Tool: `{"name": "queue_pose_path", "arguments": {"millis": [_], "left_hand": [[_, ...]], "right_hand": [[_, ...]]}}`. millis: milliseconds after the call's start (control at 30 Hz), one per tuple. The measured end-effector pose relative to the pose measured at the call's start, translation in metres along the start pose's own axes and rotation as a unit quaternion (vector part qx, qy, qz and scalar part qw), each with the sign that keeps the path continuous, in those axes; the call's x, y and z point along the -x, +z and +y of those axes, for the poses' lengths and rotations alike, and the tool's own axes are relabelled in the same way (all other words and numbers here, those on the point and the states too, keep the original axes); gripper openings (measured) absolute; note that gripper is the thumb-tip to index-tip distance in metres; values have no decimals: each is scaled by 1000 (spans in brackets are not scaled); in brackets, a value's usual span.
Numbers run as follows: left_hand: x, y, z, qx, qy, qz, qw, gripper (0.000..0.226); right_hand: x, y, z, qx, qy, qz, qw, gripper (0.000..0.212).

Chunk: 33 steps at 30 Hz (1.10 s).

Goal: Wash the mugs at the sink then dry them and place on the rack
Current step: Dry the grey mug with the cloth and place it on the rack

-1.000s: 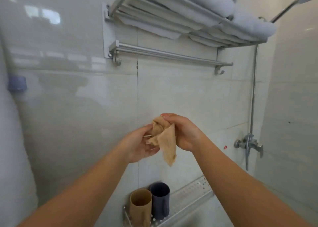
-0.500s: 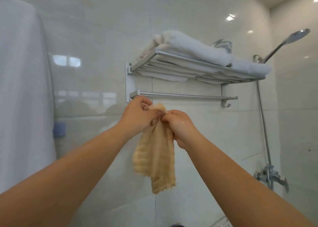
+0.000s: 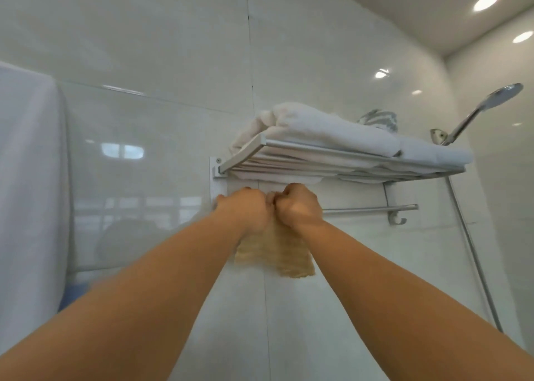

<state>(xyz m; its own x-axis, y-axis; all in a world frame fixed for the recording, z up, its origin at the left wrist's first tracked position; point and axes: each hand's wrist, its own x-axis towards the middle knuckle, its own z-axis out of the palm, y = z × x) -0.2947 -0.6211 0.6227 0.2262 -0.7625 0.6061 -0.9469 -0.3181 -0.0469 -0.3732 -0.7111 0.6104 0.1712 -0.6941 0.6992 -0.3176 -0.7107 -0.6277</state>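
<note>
Cloth (image 3: 274,250) hangs below towel rack (image 3: 346,161); folded towels (image 3: 332,129) on rack; shower head (image 3: 504,93) right.

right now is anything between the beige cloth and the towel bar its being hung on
Nothing visible is. Both the left hand and right hand grip the beige cloth right at the towel bar, below the shelf of white towels. The hands hide the contact itself.

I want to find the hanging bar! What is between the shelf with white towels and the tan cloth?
In the head view, both hands, left and right, and the towel bar lie between the shelf and the hanging tan cloth.
</note>
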Motion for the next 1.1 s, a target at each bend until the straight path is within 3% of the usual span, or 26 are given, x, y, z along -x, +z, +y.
{"name": "queue_pose_path", "arguments": {"millis": [100, 267, 367, 500, 567, 700, 800, 867, 933, 1000, 1100], "left_hand": [[-11, -4, -1, -15, 6, -17, 1000, 36], [-16, -9, -7, 105, 9, -103, 989, 36], [-16, -13, -9, 120, 20, -80, 989, 30], [-8, -11, -7, 2, 29, -7, 1000, 31], [-5, -6, -11, -13, 24, 31, 999, 30], [8, -6, -20, 27, 16, 74, 997, 32], [33, -15, -26, 105, 18, 108, 988, 16], [60, -20, -32, 154, 15, 121, 980, 15], [96, -21, -41, 180, 5, 142, 973, 13], [136, -16, -53, 206, -17, 165, 964, 9], [191, -2, -82, 347, -117, 93, 926, 13]], "right_hand": [[0, -7, 5, 81, -3, 7, 997, 26], [11, -19, 3, 72, -174, -7, 982, 18], [12, -23, 3, 104, -165, -93, 976, 32], [8, -17, -4, 107, -109, -194, 969, 42], [9, -12, -6, 143, -104, -208, 962, 48], [7, -11, -4, 135, -133, -169, 967, 37], [25, -21, -4, 57, -182, -28, 981, 28], [50, -28, -10, -26, -175, 25, 984, 23], [77, -29, -15, -104, -155, -28, 982, 23], [107, -23, -17, -155, -116, -159, 968, 24], [154, -8, -17, -169, -45, -326, 929, 20]]}}
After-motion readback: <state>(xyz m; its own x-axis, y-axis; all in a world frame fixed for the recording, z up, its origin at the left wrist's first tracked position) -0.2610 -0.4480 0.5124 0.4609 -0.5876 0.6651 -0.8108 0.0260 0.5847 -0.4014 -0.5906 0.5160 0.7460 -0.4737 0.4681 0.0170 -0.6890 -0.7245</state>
